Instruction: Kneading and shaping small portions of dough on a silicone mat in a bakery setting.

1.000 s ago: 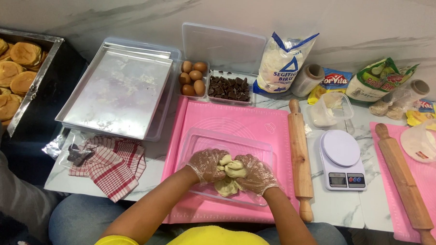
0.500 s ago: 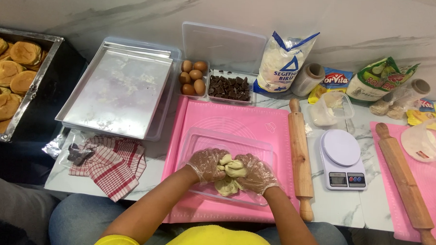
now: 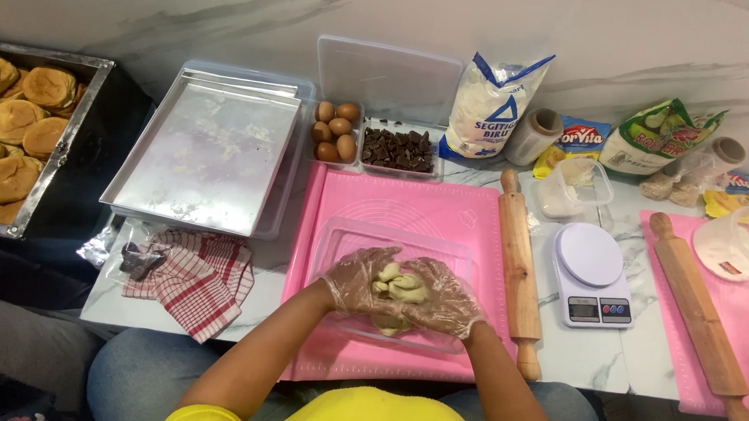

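Both my hands wear clear plastic gloves and meet over a clear plastic container that sits on a pink silicone mat. My left hand and my right hand press together on a lump of pale yellow dough. More dough lies in the container below the hands, partly hidden. A wooden rolling pin lies just right of the mat.
A metal baking tray is at the left, a red checked cloth below it. Eggs and chocolate pieces sit in tubs behind the mat. A white kitchen scale, flour bag, second rolling pin and baked buns surround.
The hands have shifted slightly while kneading the dough; nothing else has moved.
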